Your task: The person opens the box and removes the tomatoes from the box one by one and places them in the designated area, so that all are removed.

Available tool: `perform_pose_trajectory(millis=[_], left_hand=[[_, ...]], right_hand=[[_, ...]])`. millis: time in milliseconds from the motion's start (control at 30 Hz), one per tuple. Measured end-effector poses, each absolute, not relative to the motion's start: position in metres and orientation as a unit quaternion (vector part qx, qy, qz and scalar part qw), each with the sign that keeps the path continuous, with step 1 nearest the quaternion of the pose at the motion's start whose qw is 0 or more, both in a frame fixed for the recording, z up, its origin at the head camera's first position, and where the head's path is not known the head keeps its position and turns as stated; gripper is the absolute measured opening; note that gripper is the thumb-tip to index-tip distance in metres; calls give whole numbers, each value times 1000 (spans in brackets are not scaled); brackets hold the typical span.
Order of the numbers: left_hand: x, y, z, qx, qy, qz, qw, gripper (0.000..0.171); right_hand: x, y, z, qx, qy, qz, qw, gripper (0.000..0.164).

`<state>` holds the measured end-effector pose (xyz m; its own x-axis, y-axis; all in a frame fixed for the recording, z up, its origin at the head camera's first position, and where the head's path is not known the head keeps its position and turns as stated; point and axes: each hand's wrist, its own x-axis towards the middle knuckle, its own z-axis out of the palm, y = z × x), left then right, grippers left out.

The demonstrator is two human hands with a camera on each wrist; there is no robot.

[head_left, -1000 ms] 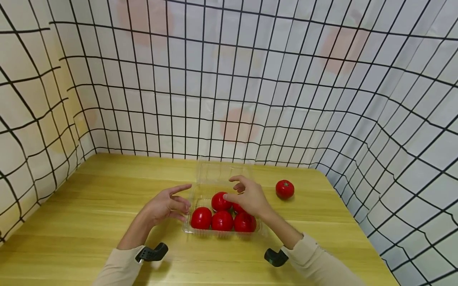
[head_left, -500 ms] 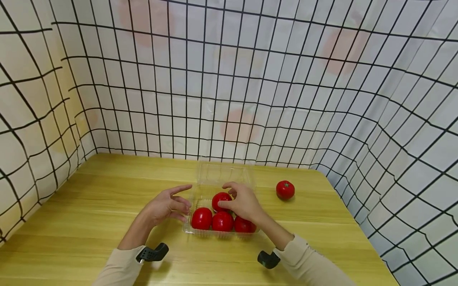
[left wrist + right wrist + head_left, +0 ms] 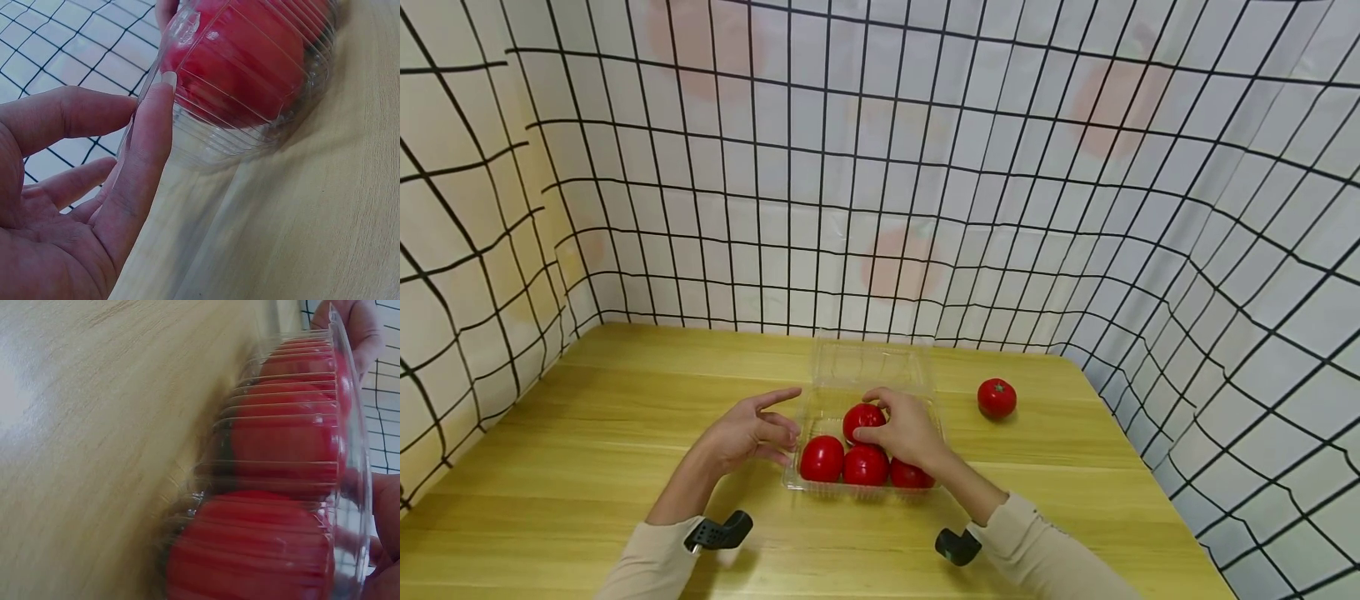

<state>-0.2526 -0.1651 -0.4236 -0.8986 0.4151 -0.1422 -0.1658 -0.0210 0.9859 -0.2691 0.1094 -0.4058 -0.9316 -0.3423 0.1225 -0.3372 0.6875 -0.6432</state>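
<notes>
A clear plastic clamshell box (image 3: 891, 492) lies in the middle of the table with its lid (image 3: 872, 362) folded back. Three red tomatoes fill its front row: left tomato (image 3: 822, 458), middle tomato (image 3: 865, 465) and right tomato (image 3: 910, 476). Behind them, my right hand (image 3: 908, 427) has thumb and fingers round a back-row tomato (image 3: 859, 419); the hand covers the box's back right. My left hand (image 3: 751, 433) is at the box's left end. In the left wrist view, its thumb and a finger pinch the box's rim (image 3: 145, 84) beside a tomato (image 3: 244, 62).
One more tomato (image 3: 997, 398) with a green stem top sits on the wooden table (image 3: 647, 417), right of the box. A white cloth with black grid lines (image 3: 880, 192) stands up along the back and both sides.
My right hand has moved left and slightly down, from above the back right of the box to the back-row tomato. The left hand stays at the rim.
</notes>
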Motion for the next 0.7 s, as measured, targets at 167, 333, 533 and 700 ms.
perform_pose_trajectory(millis=[167, 333, 533, 700], left_hand=[[-253, -166, -425, 94, 667, 710, 206, 82], [-254, -166, -425, 95, 666, 711, 207, 82], [-253, -167, -425, 94, 667, 710, 206, 83], [-252, -167, -425, 95, 668, 709, 206, 82]], right_hand=[[-270, 107, -408, -185, 918, -352, 3, 52], [-271, 105, -410, -180, 917, -355, 9, 54], [-273, 103, -410, -184, 918, -350, 17, 57], [-275, 102, -411, -176, 922, -345, 23, 58]])
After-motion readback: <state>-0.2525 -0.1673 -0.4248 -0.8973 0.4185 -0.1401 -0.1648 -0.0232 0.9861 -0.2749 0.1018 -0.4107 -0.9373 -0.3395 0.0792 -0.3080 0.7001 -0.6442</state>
